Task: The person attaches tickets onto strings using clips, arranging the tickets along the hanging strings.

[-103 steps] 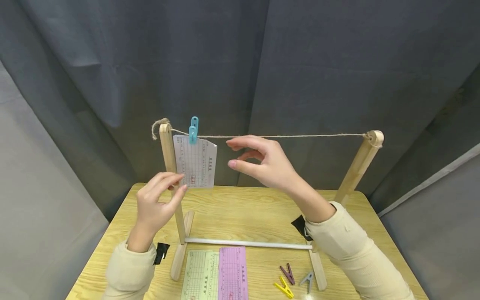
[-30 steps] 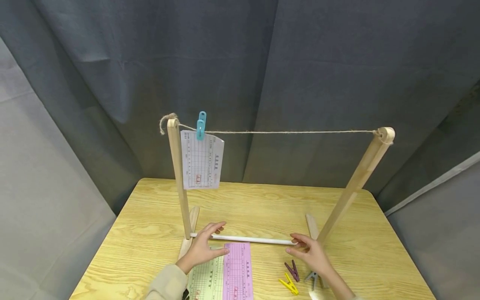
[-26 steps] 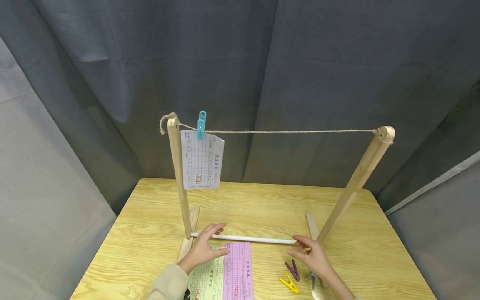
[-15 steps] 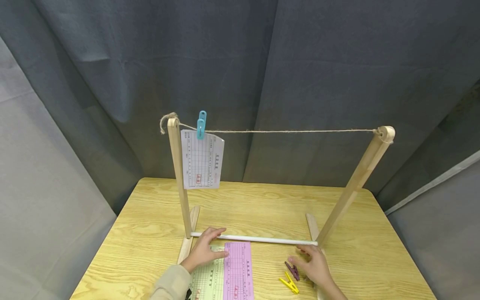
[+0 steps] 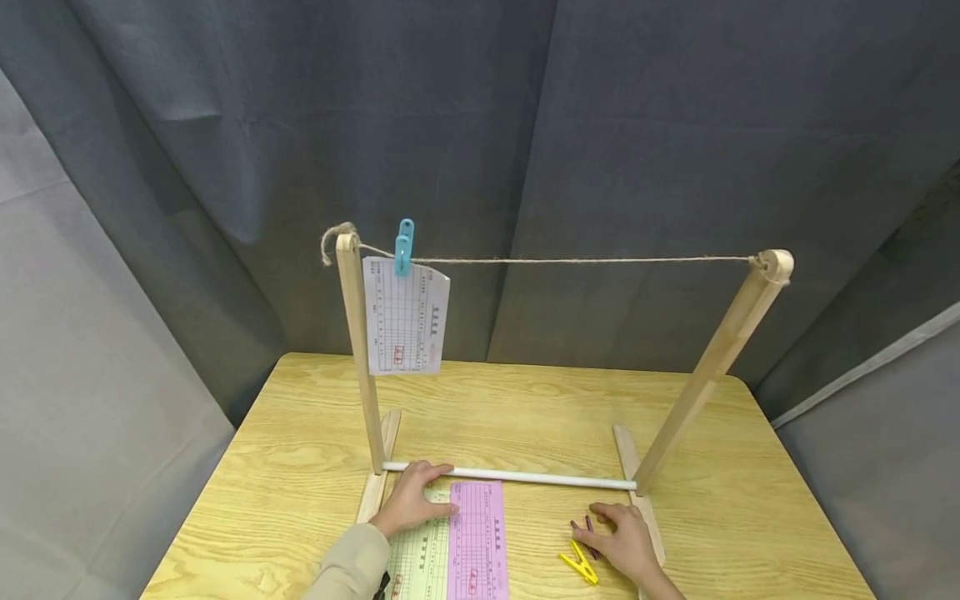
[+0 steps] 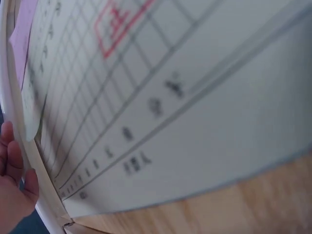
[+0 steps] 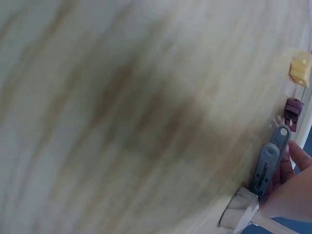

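Observation:
My left hand [image 5: 411, 502] hovers or rests over the green slip [image 5: 423, 542], thumb at the left edge of the pink slip [image 5: 478, 533], fingers by the white rod. It grips nothing visible. Low on the right, my right hand [image 5: 621, 542] reaches in with thumb and forefinger apart around the purple clothespin [image 5: 588, 533]. A yellow clothespin [image 5: 580, 565] lies just left of the thumb. The grey clothespin [image 7: 265, 163] is beside the right palm in the right wrist view; the hand hides it from the head view.
A wooden stand with left post [image 5: 360, 358], right post [image 5: 708, 375] and white rod [image 5: 540, 478] carries a twine line [image 5: 570, 261]. A blue clothespin [image 5: 403, 248] holds a white slip [image 5: 407, 317] on the line. Dark curtains [image 5: 480, 125] hang behind the table [image 5: 300, 433].
Both hands have come down from the line and hanging slip to the table. Lately my right hand has moved downward, over the grey clothespin and to the purple one; my left hand barely shifts.

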`<control>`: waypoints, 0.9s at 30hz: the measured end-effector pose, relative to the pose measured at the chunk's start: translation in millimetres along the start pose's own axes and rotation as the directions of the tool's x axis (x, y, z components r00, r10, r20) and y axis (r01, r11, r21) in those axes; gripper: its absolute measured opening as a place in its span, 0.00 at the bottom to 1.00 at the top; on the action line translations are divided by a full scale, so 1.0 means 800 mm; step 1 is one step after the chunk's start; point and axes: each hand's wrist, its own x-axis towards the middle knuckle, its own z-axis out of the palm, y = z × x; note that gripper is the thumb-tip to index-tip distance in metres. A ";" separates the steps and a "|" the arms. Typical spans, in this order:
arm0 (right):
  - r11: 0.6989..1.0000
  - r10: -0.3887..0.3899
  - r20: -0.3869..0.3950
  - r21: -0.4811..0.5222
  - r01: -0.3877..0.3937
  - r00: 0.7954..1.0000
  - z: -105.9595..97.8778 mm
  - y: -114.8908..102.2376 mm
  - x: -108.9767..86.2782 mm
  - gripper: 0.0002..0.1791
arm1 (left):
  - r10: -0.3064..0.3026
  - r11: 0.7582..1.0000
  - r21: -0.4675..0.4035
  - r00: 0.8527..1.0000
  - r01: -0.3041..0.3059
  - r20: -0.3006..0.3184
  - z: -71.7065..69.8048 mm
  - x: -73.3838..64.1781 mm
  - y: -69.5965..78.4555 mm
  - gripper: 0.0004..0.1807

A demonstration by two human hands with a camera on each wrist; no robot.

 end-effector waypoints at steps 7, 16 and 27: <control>0.999 -0.013 -0.020 -0.034 0.013 1.000 0.005 0.000 -0.002 0.27 | 0.014 0.999 0.048 1.000 -0.013 -0.013 0.004 0.002 0.007 0.34; 0.999 -0.008 -0.019 -0.047 0.008 1.000 0.007 -0.003 -0.001 0.22 | -0.003 0.994 0.107 1.000 0.003 0.003 0.013 0.000 0.005 0.32; 1.000 0.020 0.004 -0.005 -0.020 1.000 0.006 -0.004 0.000 0.21 | -0.015 0.993 0.114 0.999 0.012 0.033 0.015 0.000 0.008 0.26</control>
